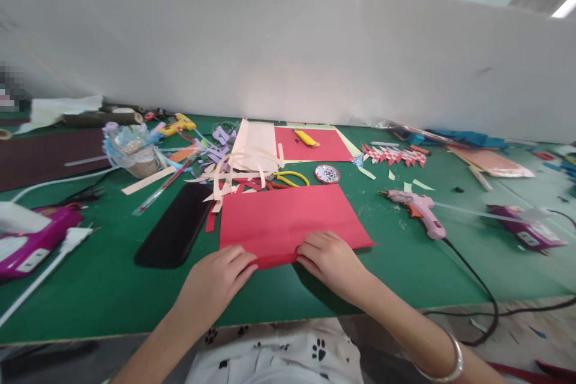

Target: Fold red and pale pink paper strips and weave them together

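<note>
A sheet of red paper [283,210] lies on the green table in front of me, its near edge folded up and over. My left hand [222,273] pinches that edge near its left corner, thumb below and fingers on top. Farther right along the same edge, my right hand [330,264] grips the paper with curled fingers. Just beyond the sheet are scissors with yellow handles [292,178] and a round patterned tin [327,174]. To the left of the paper rests a black phone [177,228].
A pink glue gun [418,210] with a black cord lies at right, near a purple power strip [526,228]. Another purple power strip [36,237] is at far left. Paper strips [225,174] pile up behind the phone. A yellow cutter [307,138] sits on red paper at the back.
</note>
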Demonstrator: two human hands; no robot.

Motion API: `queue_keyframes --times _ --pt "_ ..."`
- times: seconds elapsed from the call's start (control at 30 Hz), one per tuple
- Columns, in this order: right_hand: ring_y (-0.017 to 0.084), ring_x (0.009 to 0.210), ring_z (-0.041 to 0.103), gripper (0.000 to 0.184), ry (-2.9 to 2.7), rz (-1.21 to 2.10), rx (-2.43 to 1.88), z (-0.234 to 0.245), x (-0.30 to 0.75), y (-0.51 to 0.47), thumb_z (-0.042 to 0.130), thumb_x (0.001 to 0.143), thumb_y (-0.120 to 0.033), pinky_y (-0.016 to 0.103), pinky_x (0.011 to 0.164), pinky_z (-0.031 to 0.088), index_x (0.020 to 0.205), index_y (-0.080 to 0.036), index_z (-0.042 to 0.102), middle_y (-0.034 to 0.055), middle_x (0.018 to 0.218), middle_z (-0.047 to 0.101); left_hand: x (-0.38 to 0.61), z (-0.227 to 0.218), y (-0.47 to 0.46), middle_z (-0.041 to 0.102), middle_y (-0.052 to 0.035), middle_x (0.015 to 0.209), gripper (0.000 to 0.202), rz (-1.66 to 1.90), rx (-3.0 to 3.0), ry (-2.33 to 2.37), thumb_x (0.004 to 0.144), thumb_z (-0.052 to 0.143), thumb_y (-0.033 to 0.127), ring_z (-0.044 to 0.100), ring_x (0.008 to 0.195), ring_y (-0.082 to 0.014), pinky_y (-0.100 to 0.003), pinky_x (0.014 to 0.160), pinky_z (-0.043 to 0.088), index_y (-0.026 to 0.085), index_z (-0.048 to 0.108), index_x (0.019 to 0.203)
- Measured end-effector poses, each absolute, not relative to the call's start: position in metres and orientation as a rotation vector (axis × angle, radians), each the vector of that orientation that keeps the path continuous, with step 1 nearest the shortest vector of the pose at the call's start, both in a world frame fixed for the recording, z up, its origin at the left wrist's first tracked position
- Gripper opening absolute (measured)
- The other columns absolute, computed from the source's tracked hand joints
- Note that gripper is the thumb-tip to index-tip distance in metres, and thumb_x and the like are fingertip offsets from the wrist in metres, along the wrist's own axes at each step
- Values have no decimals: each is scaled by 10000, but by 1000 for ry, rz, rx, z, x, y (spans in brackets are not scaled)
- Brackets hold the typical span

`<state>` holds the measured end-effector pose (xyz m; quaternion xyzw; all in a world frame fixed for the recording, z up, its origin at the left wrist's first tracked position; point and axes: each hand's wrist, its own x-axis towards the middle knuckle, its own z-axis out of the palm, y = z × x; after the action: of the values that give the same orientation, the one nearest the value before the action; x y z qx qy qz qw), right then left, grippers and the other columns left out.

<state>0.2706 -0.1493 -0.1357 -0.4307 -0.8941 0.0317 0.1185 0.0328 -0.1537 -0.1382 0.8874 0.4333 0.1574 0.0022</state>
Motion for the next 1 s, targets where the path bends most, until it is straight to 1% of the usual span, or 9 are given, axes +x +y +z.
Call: queue_keyframes --times 0.2,0.27,0.33,0.43,0.5,0.63,0.8,0.93,1.0 --pt "136 669 541 109 -2629 -14 -1325 -134 266 -143 536 821 -224 280 681 357 740 -167 582 13 713 603 25 -136 -153 655 -46 844 365 505 2785 1408 917 268 267 618 743 -145 -241 664 477 168 618 941" --pt "141 689 549 96 -2618 -92 -1332 -134 265 -143 539 816 -216 314 774 357 744 -170 582 13 720 604 24 -135 -153 640 -43 867 335 478 2764 1397 907 285 228 610 754 -137 -234 679 478 180 603 999" --pt "150 719 551 79 -2587 -177 -1362 -134 265 -143 534 817 -207 377 891 309 764 -178 585 15 735 602 22 -133 -152 619 -39 902 315 462 2738 1382 889 314 181 600 781 -130 -229 705 474 202 591 1037" --pt "164 775 545 75 -2582 -232 -1374 -132 264 -146 514 821 -172 439 967 241 837 -192 585 23 796 602 22 -129 -151 596 -53 978 313 409 2761 1335 860 355 138 585 861 -150 -257 755 468 219 600 1037" --pt "170 832 537 115 -2633 -161 -1295 -130 262 -148 521 820 -186 397 944 294 922 -198 572 33 883 599 22 -126 -150 590 -69 1027 291 350 2812 1284 851 400 166 572 912 -175 -286 777 466 215 603 1054" --pt "174 894 523 213 -2682 -4 -1183 -130 257 -148 552 812 -288 294 782 403 1005 -199 541 41 979 580 25 -122 -148 602 -80 1046 298 244 2915 1238 811 529 266 573 902 -195 -295 757 470 201 594 1094" --pt "156 794 536 97 -2693 -203 -1055 -141 255 -143 488 852 -230 312 810 370 892 -178 561 37 847 601 27 -126 -143 641 -74 972 253 161 3174 1172 834 481 192 591 823 -183 -284 709 441 175 607 1052" --pt "132 645 501 166 -2651 -396 -970 -144 256 -141 424 838 -86 301 803 347 753 -170 539 6 681 575 32 -127 -141 649 -55 795 245 200 3382 1084 836 405 71 583 697 -159 -281 656 395 136 612 950" --pt "132 607 476 171 -2605 -444 -983 -140 255 -140 424 818 -73 299 792 341 717 -173 519 -2 632 553 37 -123 -140 617 -32 698 227 282 3423 1042 835 396 51 558 628 -154 -287 617 366 140 604 859"
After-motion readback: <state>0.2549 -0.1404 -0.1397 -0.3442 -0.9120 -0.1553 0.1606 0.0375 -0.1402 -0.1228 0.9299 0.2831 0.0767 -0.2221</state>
